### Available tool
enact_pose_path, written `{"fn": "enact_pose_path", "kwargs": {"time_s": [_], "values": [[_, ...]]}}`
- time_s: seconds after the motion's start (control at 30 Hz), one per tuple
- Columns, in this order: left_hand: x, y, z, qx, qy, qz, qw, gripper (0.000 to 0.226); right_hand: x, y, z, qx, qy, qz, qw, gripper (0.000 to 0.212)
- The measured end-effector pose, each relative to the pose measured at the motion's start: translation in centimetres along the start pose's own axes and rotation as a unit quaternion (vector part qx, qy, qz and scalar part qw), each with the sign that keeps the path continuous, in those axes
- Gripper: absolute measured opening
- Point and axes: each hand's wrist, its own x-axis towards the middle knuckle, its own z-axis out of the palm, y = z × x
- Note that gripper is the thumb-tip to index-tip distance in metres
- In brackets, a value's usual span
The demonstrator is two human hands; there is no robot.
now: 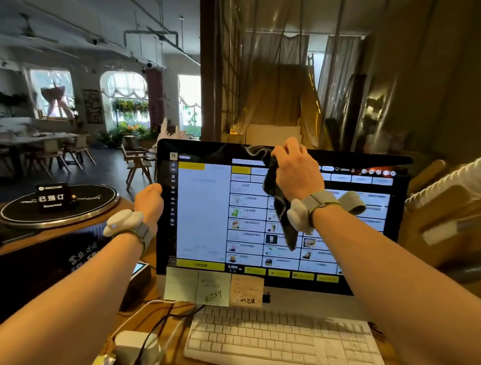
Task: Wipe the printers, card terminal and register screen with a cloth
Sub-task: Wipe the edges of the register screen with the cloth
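White keyboard (282, 341) sits on the wooden counter (156, 289) below the register screen (202, 213). Left hand (149, 203) grips its left edge; right hand (297, 171) clutches a dark cloth (277, 203) against its top. Café tables (29, 142) stand behind.

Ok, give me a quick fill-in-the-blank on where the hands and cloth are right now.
The right hand grips the dark cloth at the register screen's ____ edge.
The left hand grips the screen's ____ edge.
The keyboard in front of the screen is ____ in colour.
Missing: top; left; white.
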Motion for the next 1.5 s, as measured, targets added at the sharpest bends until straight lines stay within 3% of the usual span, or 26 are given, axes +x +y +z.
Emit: {"fn": "enact_pose_path", "kwargs": {"time_s": [0.2,0.37,0.53,0.7,0.8,0.83,0.9,1.0,1.07,1.13,1.2,1.3,1.37,1.5], "values": [[-1.4,0.1,-1.7,-0.077,-0.08,-0.013,0.994,0.021,3.3,-8.3,2.8,0.041,-0.013,-0.104,0.994,0.02],[-1.3,-0.2,-2.4,-0.097,-0.117,-0.047,0.987,0.038,5.3,-13.6,4.4,0.042,-0.021,-0.134,0.99,0.024],[-1.2,-0.6,-3.1,-0.141,-0.137,-0.057,0.979,0.044,1.6,-17.4,6.4,-0.004,-0.136,-0.259,0.956,0.023],[-0.7,-1.2,-3.9,-0.139,-0.168,-0.086,0.972,0.053,5.7,-17.6,5.6,0.013,-0.053,-0.157,0.986,0.02],[-0.5,-1.6,-3.9,-0.133,-0.143,-0.093,0.976,0.049,1.9,-18.9,7.1,0.044,-0.112,-0.226,0.967,0.023],[-0.3,-1.8,-3.7,-0.135,-0.114,-0.089,0.98,0.047,1.0,-18.9,7.2,0.072,-0.126,-0.21,0.967,0.023],[0.2,-2.4,-3.8,-0.11,-0.043,-0.079,0.99,0.053,1.5,-18.6,6.8,0.188,-0.073,-0.1,0.974,0.022],[0.0,-2.8,-4.6,0.073,0.029,-0.029,0.996,0.079,4.1,-18.6,5.5,0.348,0.051,0.038,0.935,0.024],[-0.8,-2.3,-4.8,0.084,-0.029,-0.041,0.995,0.095,5.1,-18.9,4.6,0.403,0.114,0.07,0.905,0.026],[-1.5,-1.5,-4.9,-0.027,-0.128,-0.112,0.985,0.093,4.8,-19.4,4.4,0.427,0.128,0.082,0.891,0.026],[-1.8,-0.7,-5.0,-0.149,-0.19,-0.149,0.959,0.081,3.3,-19.6,4.9,0.424,0.091,0.071,0.898,0.024],[-1.6,0.8,-5.1,-0.271,-0.2,-0.124,0.933,0.077,0.5,-19.5,6.3,0.391,-0.053,-0.012,0.919,0.025],[-1.4,1.5,-5.4,-0.282,-0.216,-0.107,0.929,0.077,-0.5,-18.9,6.8,0.342,-0.13,-0.071,0.928,0.043],[-1.1,1.3,-6.3,-0.193,-0.223,-0.094,0.951,0.073,0.1,-17.5,7.0,0.174,-0.14,-0.181,0.958,0.051]]}}
